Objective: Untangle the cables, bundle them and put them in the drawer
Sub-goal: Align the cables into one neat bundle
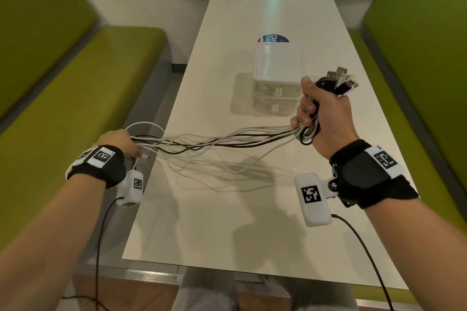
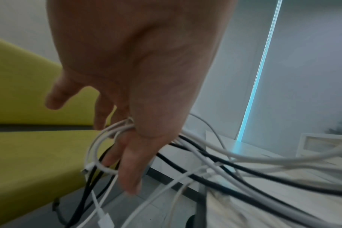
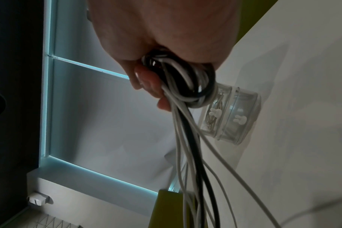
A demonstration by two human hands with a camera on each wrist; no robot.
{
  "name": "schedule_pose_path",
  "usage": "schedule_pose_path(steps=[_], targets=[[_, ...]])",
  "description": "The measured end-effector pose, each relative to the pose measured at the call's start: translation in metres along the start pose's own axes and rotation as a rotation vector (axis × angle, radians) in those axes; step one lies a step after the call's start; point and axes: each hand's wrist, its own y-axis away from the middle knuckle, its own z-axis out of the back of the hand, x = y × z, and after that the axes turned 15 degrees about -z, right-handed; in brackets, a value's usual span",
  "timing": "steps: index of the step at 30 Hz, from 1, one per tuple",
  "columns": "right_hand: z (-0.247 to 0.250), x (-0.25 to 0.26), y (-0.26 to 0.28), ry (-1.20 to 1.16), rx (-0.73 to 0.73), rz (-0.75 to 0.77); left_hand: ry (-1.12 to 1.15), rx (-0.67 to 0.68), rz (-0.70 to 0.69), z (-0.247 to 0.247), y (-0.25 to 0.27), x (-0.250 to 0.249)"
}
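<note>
Several white and black cables (image 1: 227,141) stretch in the air across the white table (image 1: 227,222) between my two hands. My right hand (image 1: 313,111) grips one end as a looped bundle, with the USB plugs (image 1: 338,81) sticking out above the fist; the right wrist view shows the coil (image 3: 187,86) inside the curled fingers (image 3: 146,80). At the table's left edge, my left hand (image 1: 126,144) has straight fingers (image 2: 127,169) pointing down, threaded through the loose cable ends (image 2: 100,146). The small drawer unit (image 1: 275,68) stands beyond my right hand with both clear drawers closed.
Green benches (image 1: 75,108) flank the table on both sides (image 1: 429,83). A blue-labelled item (image 1: 274,38) lies behind the drawer unit. Loose connector ends (image 2: 105,222) dangle over the floor off the table's left edge. Sensor leads hang from both wrists.
</note>
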Motion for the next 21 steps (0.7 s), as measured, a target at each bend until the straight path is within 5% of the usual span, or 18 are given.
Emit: schedule_pose_path(steps=[10, 16, 21], targets=[[-0.003, 0.003, -0.001, 0.042, -0.035, 0.030, 0.151, 0.098, -0.045, -0.050, -0.012, 0.015], [-0.025, 0.010, -0.005, 0.144, -0.042, 0.084, 0.040, 0.128, -0.087, -0.047, -0.002, 0.011], [-0.041, 0.011, -0.006, 0.168, -0.044, 0.096, 0.046, 0.057, -0.055, -0.040, 0.001, -0.002]])
